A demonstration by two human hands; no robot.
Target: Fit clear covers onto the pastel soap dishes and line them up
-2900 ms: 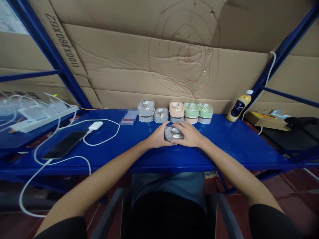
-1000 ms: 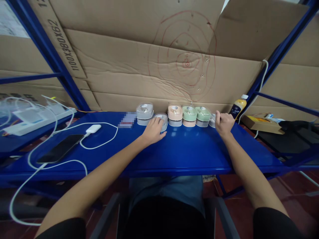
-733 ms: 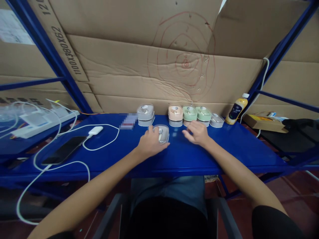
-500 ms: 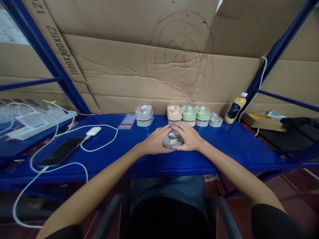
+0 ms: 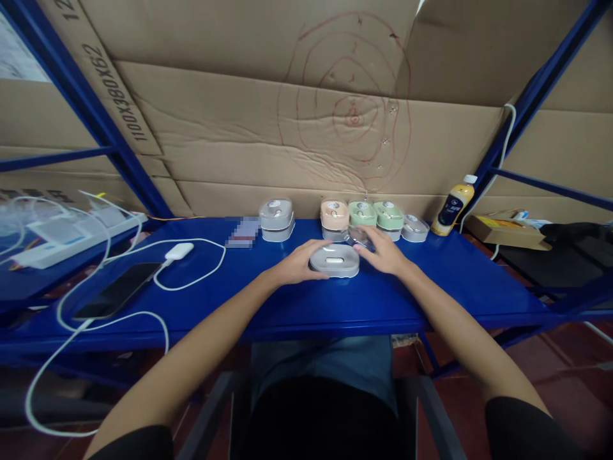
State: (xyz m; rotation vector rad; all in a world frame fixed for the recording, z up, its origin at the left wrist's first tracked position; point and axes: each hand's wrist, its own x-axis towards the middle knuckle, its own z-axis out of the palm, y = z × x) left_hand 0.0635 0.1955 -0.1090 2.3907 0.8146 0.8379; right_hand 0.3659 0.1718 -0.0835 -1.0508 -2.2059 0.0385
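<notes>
A small grey box (image 5: pixel 335 269) with a pale oblong piece in its top lies on the blue table in front of me. My left hand (image 5: pixel 301 264) grips its left side, fingers behind and thumb in front. My right hand (image 5: pixel 385 251) holds a clear plastic lid (image 5: pixel 357 237), tilted, just above the box's right rear edge. Behind them along the table's back stand a grey stacked pair of boxes (image 5: pixel 277 220), a peach-topped box (image 5: pixel 334 215), two green-topped boxes (image 5: pixel 362 212) and a low grey box (image 5: pixel 414 229).
A juice bottle (image 5: pixel 453 207) stands at the back right, beside an open cardboard carton (image 5: pixel 508 234). On the left lie a black phone (image 5: pixel 119 291), a white charger (image 5: pixel 179 251), looping white cables and a power strip (image 5: pixel 79 243). Cardboard (image 5: pixel 230 134) backs the table.
A low grey box has appeared at the right end of the row. Another came forward from the row under my left hand. My right hand has lifted its clear lid off to the right.
</notes>
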